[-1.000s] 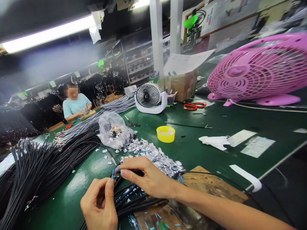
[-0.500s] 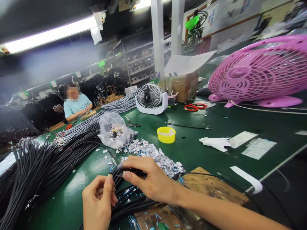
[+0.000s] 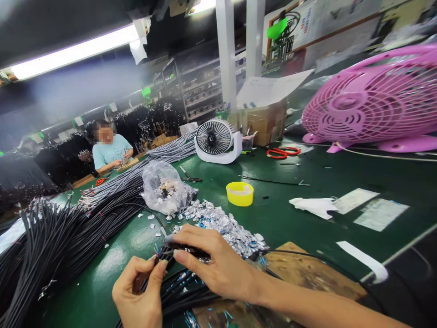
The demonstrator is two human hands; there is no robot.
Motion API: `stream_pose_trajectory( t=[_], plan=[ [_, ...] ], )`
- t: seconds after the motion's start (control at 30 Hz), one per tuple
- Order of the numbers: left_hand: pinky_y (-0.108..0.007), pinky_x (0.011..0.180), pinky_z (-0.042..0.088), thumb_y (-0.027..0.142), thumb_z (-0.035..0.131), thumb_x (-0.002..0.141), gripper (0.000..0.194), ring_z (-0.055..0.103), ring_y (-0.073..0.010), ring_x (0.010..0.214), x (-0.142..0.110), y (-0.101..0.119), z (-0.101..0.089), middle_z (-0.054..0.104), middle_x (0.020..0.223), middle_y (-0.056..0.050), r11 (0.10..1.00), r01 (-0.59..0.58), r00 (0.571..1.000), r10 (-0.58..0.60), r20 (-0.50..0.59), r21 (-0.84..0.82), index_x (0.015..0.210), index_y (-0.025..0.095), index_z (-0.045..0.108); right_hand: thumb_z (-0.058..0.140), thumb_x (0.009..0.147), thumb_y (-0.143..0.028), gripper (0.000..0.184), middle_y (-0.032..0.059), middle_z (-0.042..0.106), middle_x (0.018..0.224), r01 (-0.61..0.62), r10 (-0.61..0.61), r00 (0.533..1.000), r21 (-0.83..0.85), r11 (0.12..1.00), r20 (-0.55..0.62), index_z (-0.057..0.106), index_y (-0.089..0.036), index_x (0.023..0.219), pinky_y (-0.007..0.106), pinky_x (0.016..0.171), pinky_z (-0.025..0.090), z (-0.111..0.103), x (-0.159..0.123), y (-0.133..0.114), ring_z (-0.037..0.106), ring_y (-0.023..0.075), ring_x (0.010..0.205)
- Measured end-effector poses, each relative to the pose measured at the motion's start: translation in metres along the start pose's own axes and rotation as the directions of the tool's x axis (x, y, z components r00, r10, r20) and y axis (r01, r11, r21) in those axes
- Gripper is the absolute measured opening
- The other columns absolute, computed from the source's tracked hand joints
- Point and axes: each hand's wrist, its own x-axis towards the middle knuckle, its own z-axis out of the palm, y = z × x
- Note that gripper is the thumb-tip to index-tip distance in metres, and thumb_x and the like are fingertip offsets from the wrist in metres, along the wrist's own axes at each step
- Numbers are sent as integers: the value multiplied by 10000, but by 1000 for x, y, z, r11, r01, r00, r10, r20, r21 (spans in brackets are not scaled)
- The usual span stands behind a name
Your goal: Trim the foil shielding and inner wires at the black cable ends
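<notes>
Cable end [image 3: 157, 258] sits pinched in the left hand [image 3: 138, 289], its coloured wires [image 3: 156, 248] aimed at the bench's [image 3: 287, 228] far edge, just left of the right hand [image 3: 218, 262], curled over something dark; whether gripping, I can't tell.

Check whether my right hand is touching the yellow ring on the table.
Apart. The head view shows foil scraps and a strip of green table between the right hand and the yellow ring.

Left hand [image 3: 139, 291] pinching; right hand [image 3: 211, 259] just beside it, palm down, half curled, forearm [image 3: 307, 300] slanted
</notes>
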Motion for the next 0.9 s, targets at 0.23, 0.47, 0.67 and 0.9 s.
stream_pose_trajectory(
  t=[0.23,0.47,0.67,0.9],
  plan=[
    [-228,492,479,257,655,713,230,558,-124,467,-9,11,9,549,484,23,987,-105,987,119,-111,120,515,174,571,373,957,-372,399,43,601,673,-8,8,1000,17,1000,27,646,-137,785,246,552,431,1,-2,0,521,127,603],
    [-238,490,456,228,636,722,209,554,-123,463,-9,15,11,561,498,29,979,-127,981,148,-125,159,528,180,572,375,959,-371,414,38,594,642,-9,9,1000,3,1000,14,663,-135,777,239,525,423,1,-2,1,507,122,573],
    [-237,502,451,235,628,732,214,544,-121,472,-10,16,10,552,500,27,976,-124,985,143,-99,178,535,181,566,367,961,-375,433,33,586,609,-4,4,1000,2,1000,2,662,-131,758,240,509,402,1,-1,0,508,123,552],
    [-212,457,460,281,585,764,209,552,-126,459,-7,18,10,572,509,13,980,-91,995,96,-20,178,588,174,618,390,954,-363,393,39,612,646,-25,25,1000,-22,999,5,666,-137,790,241,544,424,0,-2,0,530,127,580]
  ],
)
